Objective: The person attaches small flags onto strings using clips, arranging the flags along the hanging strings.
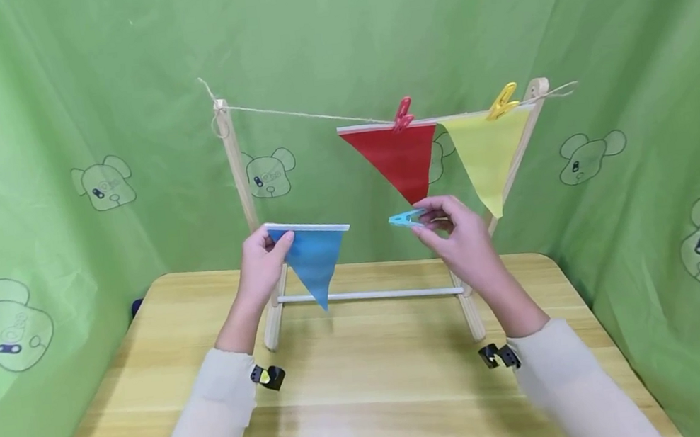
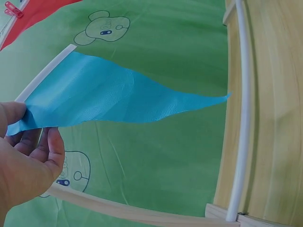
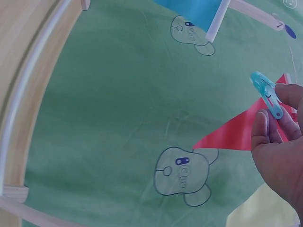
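A blue triangular pennant (image 1: 315,254) with a white top strip hangs from my left hand (image 1: 260,260), pinched at its upper left corner between thumb and fingers. Its point hangs down in front of the frame's lower rod. My right hand (image 1: 454,230) pinches a light blue clothespin (image 1: 406,219) by one end, its other end facing left toward the pennant. Above that hand, a red pennant (image 1: 404,159) is clipped to the string (image 1: 307,115) by a red clothespin (image 1: 402,115). Beside it, a yellow clothespin (image 1: 502,101) fastens a yellow pennant (image 1: 489,154).
A wooden frame stands on the table (image 1: 374,387), with a left post (image 1: 235,159), a right post (image 1: 518,147) and a white crossbar (image 1: 371,294) low between them. The string is tied to both post tops. Green curtains (image 1: 331,35) with mouse-like drawings surround the table.
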Demonstrator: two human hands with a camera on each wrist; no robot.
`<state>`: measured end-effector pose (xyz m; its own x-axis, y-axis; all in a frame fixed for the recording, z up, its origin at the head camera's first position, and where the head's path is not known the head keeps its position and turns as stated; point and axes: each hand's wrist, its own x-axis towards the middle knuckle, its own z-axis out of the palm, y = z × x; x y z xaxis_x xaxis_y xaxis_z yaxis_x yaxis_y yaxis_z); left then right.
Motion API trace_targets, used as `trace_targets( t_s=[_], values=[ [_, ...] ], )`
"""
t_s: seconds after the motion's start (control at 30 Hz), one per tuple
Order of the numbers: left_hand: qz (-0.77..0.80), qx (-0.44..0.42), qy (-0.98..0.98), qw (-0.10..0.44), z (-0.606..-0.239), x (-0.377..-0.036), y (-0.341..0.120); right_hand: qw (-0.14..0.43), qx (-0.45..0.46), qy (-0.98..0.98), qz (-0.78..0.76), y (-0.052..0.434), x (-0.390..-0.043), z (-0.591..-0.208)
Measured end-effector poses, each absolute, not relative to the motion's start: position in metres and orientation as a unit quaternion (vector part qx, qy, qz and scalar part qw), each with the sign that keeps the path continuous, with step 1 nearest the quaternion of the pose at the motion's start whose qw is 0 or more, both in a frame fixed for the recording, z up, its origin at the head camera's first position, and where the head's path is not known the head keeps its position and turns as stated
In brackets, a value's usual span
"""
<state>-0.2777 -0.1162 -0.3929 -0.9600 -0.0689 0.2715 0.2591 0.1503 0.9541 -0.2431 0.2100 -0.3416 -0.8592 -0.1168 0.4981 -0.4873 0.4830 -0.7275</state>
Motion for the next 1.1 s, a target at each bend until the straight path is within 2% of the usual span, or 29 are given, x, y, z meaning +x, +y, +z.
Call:
trace_targets(
  t_s=[0.2,0.67,1.1],
  values=[
    [-0.661,-0.069,-0.734,0.139,-0.385,-0.28,-0.117,0.21,0.194,-0.839,0.463,0.205,-0.246,-0.329],
    [-0.685,-0.065,-0.714,0.13,-0.373,-0.281,-0.114,0.222,0.199,-0.84,0.453,0.193,-0.25,-0.315],
    [-0.717,-0.049,-0.679,0.15,-0.359,-0.288,-0.106,0.259,0.222,-0.834,0.433,0.19,-0.252,-0.288]
  ],
)
